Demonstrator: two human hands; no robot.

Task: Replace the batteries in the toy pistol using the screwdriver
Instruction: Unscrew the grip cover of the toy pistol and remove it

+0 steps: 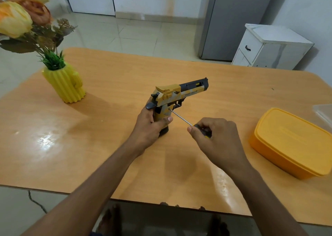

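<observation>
We hold the toy pistol (177, 99) upright at mid-table, its butt on the wood, our left hand (150, 126) wrapped round the grip. Our right hand (213, 137) curls round the screwdriver (190, 123), tip at a screw on the grip's side. If the angled tip slips, we may strip the screw or tip the pistol. Right, a lidded orange container (287, 144) hides its contents; far left, a yellow vase (65, 84) holds artificial flowers (23, 18).
</observation>
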